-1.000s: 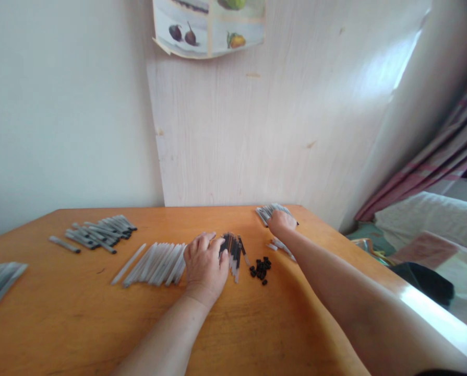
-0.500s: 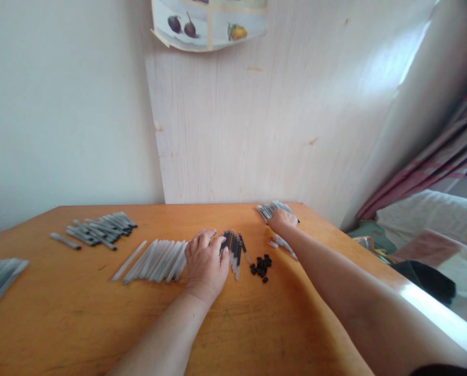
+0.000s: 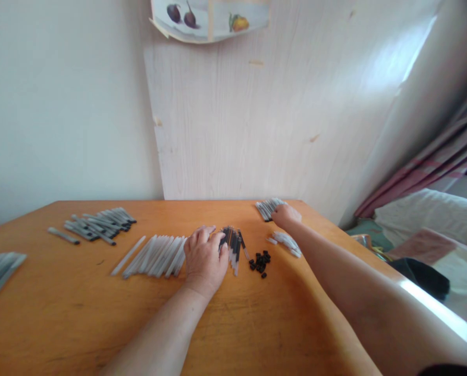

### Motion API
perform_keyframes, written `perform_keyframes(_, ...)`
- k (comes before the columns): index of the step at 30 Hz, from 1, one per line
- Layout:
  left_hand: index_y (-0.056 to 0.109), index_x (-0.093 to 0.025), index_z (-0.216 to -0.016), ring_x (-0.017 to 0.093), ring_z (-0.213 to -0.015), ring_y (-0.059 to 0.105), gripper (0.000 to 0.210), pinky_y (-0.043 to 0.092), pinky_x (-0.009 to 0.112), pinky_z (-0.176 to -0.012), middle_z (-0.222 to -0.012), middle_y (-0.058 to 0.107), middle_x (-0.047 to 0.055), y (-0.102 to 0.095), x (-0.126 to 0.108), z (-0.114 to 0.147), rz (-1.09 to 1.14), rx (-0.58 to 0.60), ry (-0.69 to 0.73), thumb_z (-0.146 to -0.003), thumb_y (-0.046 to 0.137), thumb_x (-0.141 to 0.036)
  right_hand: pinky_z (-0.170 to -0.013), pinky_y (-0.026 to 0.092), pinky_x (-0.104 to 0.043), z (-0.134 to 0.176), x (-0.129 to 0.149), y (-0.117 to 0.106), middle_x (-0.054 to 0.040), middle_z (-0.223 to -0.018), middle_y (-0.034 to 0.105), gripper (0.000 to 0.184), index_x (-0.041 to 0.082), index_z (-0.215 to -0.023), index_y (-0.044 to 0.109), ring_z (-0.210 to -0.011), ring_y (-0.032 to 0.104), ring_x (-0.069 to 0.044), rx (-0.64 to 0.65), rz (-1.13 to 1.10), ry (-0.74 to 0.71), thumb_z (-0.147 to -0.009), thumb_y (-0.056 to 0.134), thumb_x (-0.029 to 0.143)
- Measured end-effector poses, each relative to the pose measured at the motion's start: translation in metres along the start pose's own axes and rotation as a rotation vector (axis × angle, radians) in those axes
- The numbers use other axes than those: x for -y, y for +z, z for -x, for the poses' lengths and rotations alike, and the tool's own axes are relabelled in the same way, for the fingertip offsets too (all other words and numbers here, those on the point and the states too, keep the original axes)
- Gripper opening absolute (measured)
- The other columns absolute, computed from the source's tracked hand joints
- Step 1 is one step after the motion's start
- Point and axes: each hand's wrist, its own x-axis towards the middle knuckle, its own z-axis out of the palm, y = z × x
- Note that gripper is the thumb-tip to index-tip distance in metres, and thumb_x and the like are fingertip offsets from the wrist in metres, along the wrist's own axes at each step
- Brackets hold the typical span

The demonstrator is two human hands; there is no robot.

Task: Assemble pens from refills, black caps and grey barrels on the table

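Note:
My left hand (image 3: 205,256) rests on the table with its fingers spread, between a row of whitish pen barrels (image 3: 151,256) and a bunch of dark pen refills (image 3: 233,245). Its fingertips partly cover the near ends of both groups. At the back right, my right hand (image 3: 287,215) is curled at the right side of a pile of pens (image 3: 266,209). Its fingertips are turned away, and I cannot make out what they hold. Clear pen caps (image 3: 288,243) lie just below that wrist. Small black plugs (image 3: 261,261) sit in a heap nearer to me.
Several black-ended pens (image 3: 100,223) lie loosely at the back left of the wooden table (image 3: 225,334). More grey-white pens (image 3: 0,271) are at the left edge. A wall stands behind the table, and a bed (image 3: 444,224) lies beyond its right edge.
My right hand has shifted slightly right along the pen pile, uncovering more of the clear caps. My left hand stays in place. The whole view has tilted down slightly.

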Motion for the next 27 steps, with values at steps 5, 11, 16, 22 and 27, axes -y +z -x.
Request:
perform_keyframes(5,0.067,-0.024,-0.103,0.03,-0.12,0.045,0.024,0.033,0.048,-0.101,-0.125,0.057,0.01,0.0,0.0,0.0,0.006,0.006,-0.001,-0.083,0.054,-0.027,-0.075,0.048,-0.033,0.002,-0.002,-0.002,-0.0107,-0.103,0.07,0.026,0.023,-0.095,0.073,-0.096,0.064,-0.025,0.036,0.001,-0.078,-0.083,0.052,0.03)
perform_keyframes(11,0.067,-0.024,-0.102,0.03,-0.117,0.046,0.024,0.035,0.047,-0.099,-0.122,0.058,0.01,-0.001,0.0,0.0,-0.003,0.009,0.001,-0.083,0.053,-0.028,-0.082,0.047,-0.036,0.004,0.009,0.002,-0.0099,-0.113,0.067,0.029,0.027,-0.102,0.073,-0.105,0.061,-0.027,0.067,0.024,-0.153,-0.087,0.048,0.032)
perform_keyframes(16,0.067,-0.024,-0.103,0.03,-0.118,0.045,0.024,0.034,0.048,-0.099,-0.123,0.058,0.01,0.0,0.001,0.001,-0.011,0.008,0.007,-0.084,0.053,-0.029,-0.083,0.047,-0.04,0.003,0.016,0.008,-0.0122,-0.112,0.068,0.032,0.025,-0.102,0.074,-0.104,0.061,-0.029,0.095,0.057,-0.154,-0.088,0.047,0.035)
perform_keyframes(22,0.067,-0.024,-0.101,0.03,-0.117,0.046,0.023,0.035,0.048,-0.098,-0.122,0.058,0.01,-0.001,0.0,0.001,0.0,0.017,-0.001,-0.083,0.053,-0.028,-0.084,0.047,-0.039,0.004,0.017,0.011,-0.0117,-0.115,0.066,0.035,0.025,-0.104,0.073,-0.105,0.061,-0.029,0.101,0.064,-0.163,-0.089,0.045,0.041)
perform_keyframes(27,0.068,-0.024,-0.101,0.03,-0.116,0.046,0.023,0.035,0.048,-0.098,-0.123,0.057,0.01,-0.001,0.0,0.001,0.013,0.013,-0.001,-0.083,0.054,-0.028,-0.084,0.047,-0.039,0.004,0.016,0.012,-0.014,-0.116,0.065,0.037,0.023,-0.107,0.072,-0.106,0.06,-0.029,0.102,0.074,-0.152,-0.089,0.045,0.04)
